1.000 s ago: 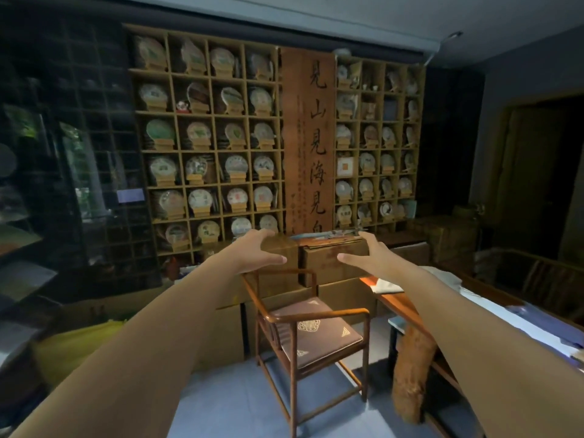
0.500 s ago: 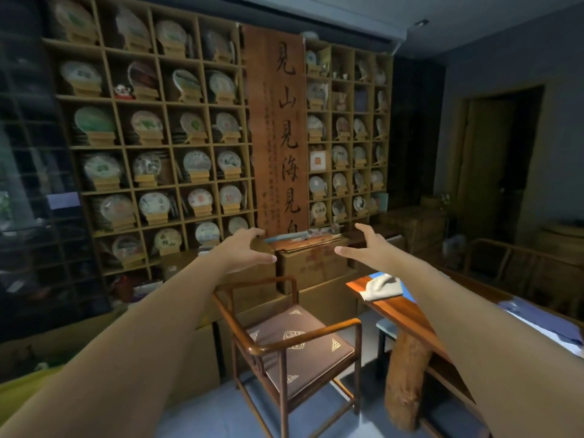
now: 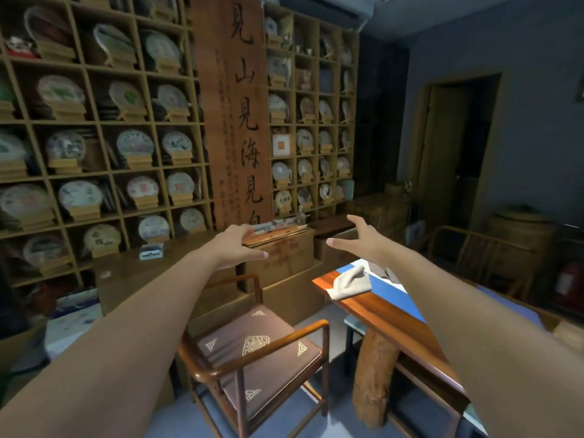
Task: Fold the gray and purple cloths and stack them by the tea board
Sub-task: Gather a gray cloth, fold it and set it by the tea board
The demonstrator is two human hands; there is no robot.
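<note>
Both my arms are stretched out in front of me at chest height. My left hand (image 3: 235, 246) is open and holds nothing. My right hand (image 3: 363, 240) is also open, fingers spread, empty. Below and right of my right hand a pale gray cloth (image 3: 350, 281) lies crumpled on the near corner of a wooden table (image 3: 388, 314). A darker gray cloth (image 3: 384, 271) shows just behind it on a blue runner (image 3: 396, 295), partly hidden by my right forearm. No purple cloth or tea board can be made out.
A wooden armchair (image 3: 252, 352) with a brown cushion stands left of the table. Cardboard boxes (image 3: 284, 257) are stacked behind it. Shelves of tea cakes (image 3: 126, 147) and a calligraphy panel (image 3: 245, 121) fill the wall. More chairs (image 3: 474, 248) stand at right.
The view has turned to the right and drawn closer to the table, so the cloths have come into sight. Both hands stay outstretched, open and empty.
</note>
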